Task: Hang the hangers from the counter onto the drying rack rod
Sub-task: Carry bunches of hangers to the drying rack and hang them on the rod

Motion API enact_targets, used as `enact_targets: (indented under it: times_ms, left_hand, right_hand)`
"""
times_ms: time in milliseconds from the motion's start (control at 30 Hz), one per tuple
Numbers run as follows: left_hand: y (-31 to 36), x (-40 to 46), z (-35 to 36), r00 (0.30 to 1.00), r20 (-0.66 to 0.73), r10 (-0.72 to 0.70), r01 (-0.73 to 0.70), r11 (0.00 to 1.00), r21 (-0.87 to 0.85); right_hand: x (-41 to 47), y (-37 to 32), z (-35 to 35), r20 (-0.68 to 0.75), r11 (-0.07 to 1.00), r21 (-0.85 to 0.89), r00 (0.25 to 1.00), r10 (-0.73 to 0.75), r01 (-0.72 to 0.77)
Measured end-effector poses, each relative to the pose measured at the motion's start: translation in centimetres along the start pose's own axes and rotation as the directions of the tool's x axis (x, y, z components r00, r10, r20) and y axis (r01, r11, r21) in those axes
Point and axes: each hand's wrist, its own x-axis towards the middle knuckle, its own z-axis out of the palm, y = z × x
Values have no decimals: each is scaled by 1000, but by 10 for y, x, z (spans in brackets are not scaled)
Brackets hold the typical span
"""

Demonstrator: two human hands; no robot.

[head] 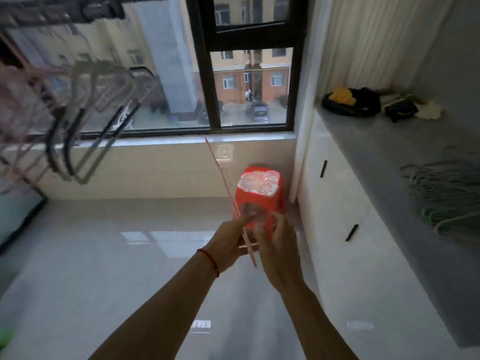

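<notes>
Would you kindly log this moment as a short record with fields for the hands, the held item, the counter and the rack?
held item: pink hanger, thin, seen edge-on in front of the red stool
left hand: fingers on the pink hanger's lower part
right hand: fingers curled at the same hanger
counter: pile of green hangers waiting
drying rack: blurred hangers already hung, upper left

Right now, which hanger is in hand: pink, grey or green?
The thin pink hanger, held between left hand and right hand. Green ones lie on the counter; grey ones hang left.
</notes>
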Motion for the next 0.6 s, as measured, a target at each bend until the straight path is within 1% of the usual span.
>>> enact_targets:
  times_ms: [67, 133, 233, 300, 467, 533, 600]
  left_hand:
    - [-4, -29, -48, 991, -124, -39, 30, 997, -75]
    - [-10, -65, -95, 977, -200, -73, 36, 982, -184]
    - [-21, -120, -162, 960, -258, -110, 19, 944, -330]
    - [-27, -159, -202, 953, -276, -124, 1, 913, -407]
    - [-40, -254, -310, 940, -325, -105, -58, 889, -454]
    - [-42, -285, -358, 928, -362, -91, -87, 890, -448]
    - [-39, -314, -406, 909, -407, -85, -113, 892, -438]
  right_hand:
    - [-8, -19, 31, 114, 998, 33, 992, -61, 57]
    - [-18, -39, 67, 262, 992, 33, 957, -127, 123]
    - [-44, -76, 125, 465, 976, 66, 859, -213, 206]
    - [-68, -103, 163, 551, 966, 103, 794, -255, 238]
    - [-137, -165, 265, 642, 922, 184, 668, -375, 340]
    - [-162, -195, 306, 655, 908, 218, 636, -408, 359]
    - [-184, -227, 346, 646, 893, 253, 622, -443, 373]
